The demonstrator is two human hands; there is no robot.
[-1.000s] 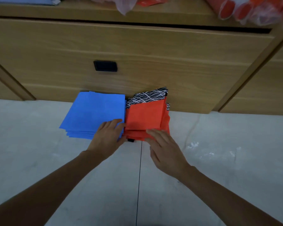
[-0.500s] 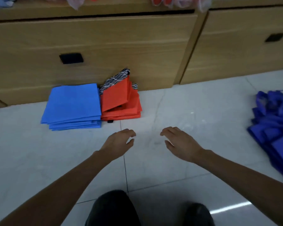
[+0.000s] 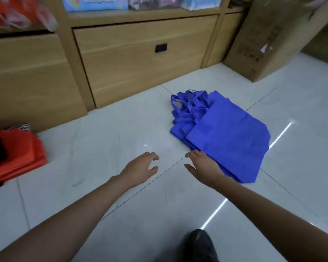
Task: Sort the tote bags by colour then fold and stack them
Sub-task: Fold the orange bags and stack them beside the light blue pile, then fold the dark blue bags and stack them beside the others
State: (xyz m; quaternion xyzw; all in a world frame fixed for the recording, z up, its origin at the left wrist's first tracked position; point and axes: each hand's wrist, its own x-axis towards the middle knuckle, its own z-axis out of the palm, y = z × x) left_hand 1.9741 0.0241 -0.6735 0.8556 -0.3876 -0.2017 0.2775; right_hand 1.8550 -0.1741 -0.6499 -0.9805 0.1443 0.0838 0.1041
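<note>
nearest us, at the bottom edge, is a dark rounded shape (image 3: 199, 244), a shoe or a knee, we cannot tell which. both our forearms reach out over the pale floor tiles (image 3: 106, 140). our left hand (image 3: 140, 168) hangs over bare tile, fingers loosely bent and apart, holding nothing. our right hand (image 3: 203, 167) is spread wide and empty too, and it is the nearer one to the work: its fingertips lie at the near left edge of the pile of dark blue tote bags (image 3: 229, 137); whether they touch the cloth we cannot tell.

the pile lies flat and unfolded, ahead and to the right of both hands. its long axis slants from near right to far left, with the handles (image 3: 189, 104) bunched at the far left end, toward the wooden drawer unit (image 3: 140, 59). we judge the step in hand is taking the top bag to fold it. the bare tile left of the pile gives room to lay it out.

well apart at the far left sits the folded red stack (image 3: 21, 157). a cardboard box (image 3: 263, 38) stands beyond the pile.
</note>
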